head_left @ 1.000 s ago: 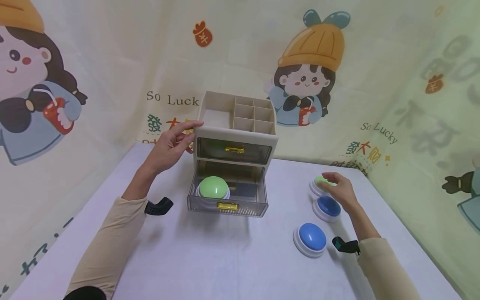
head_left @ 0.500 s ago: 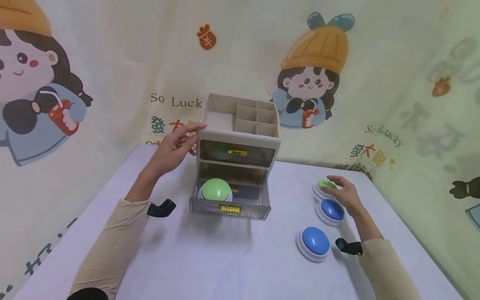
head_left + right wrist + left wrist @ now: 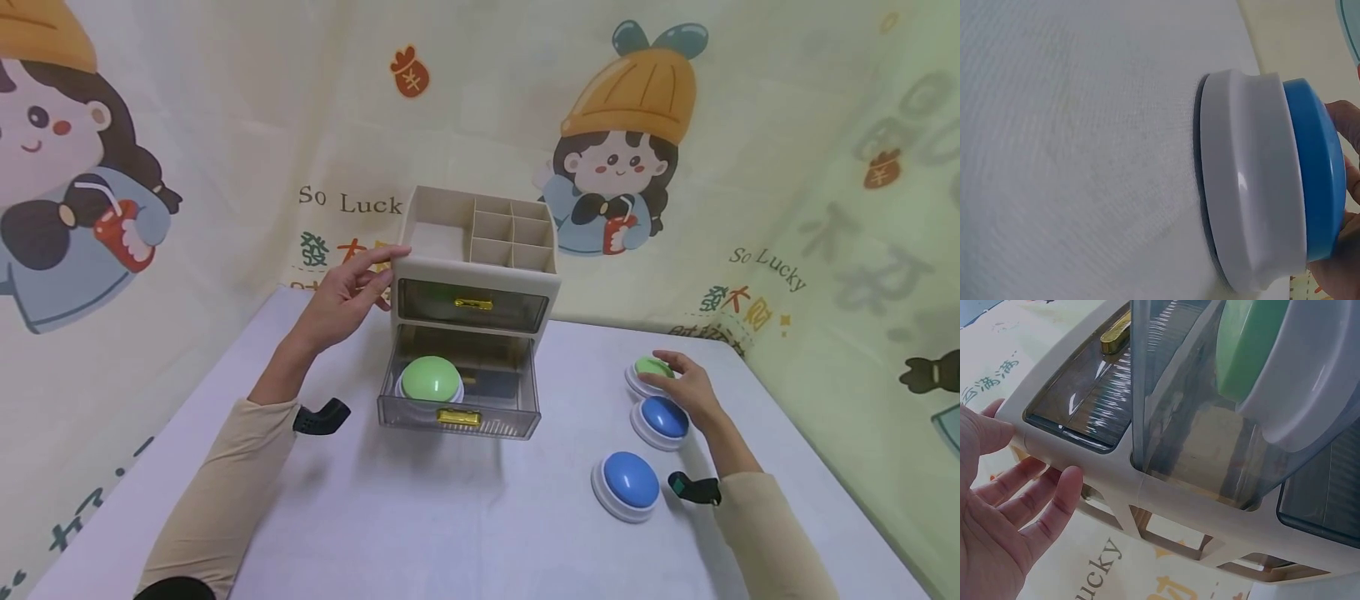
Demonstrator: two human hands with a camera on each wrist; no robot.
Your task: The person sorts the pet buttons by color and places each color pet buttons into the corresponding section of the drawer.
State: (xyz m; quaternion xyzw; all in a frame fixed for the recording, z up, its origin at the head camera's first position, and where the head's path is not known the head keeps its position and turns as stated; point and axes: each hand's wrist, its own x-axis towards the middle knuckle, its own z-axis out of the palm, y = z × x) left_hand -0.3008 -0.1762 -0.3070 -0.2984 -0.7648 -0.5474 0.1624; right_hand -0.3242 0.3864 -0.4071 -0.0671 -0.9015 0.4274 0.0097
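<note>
My left hand [image 3: 341,296] rests against the upper left side of a cream drawer organizer [image 3: 480,272], index finger on its top edge. In the left wrist view its fingers [image 3: 1066,490] lie along the organizer's side. The lower smoky clear drawer [image 3: 501,423] is pulled out, holding a green-domed push button [image 3: 431,378] with a white base. At the right, my right hand [image 3: 693,387] has thumb and fingers around another green-domed push button [image 3: 652,367], partly covering it. A blue push button [image 3: 1319,169] hides part of that hand in the right wrist view.
A darker blue push button [image 3: 664,417] stands just in front of the right-hand green one, and a lighter blue push button [image 3: 632,480] is nearer the front. The upper drawer [image 3: 472,306] is closed. Printed cloth [image 3: 480,100] hangs behind the white table [image 3: 480,517].
My right hand has lowered from above the far green button, its thumb and fingers now around it. The left hand stays at the organizer; the whole view has shifted slightly.
</note>
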